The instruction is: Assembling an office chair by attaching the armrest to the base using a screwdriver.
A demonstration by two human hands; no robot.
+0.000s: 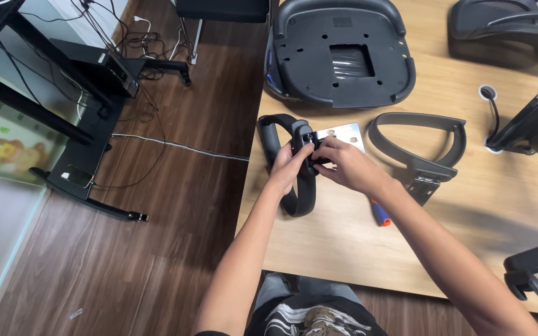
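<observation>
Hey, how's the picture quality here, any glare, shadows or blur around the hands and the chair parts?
Head view: even indoor light; sharp on the left hand, right hand and the black armrest they grip. The metal plate behind them glares bright. The right forearm throws a soft shadow on the wooden table. The seat base looks slightly bowed by the wide lens.

Dark brown wood-plank floor (175,205) runs beside a light wooden table (344,249). A black desk frame (82,124) stands at left with tangled cables (151,43) beneath it, and a colourful play mat (1,137) lies at the far left, under even indoor light
</observation>
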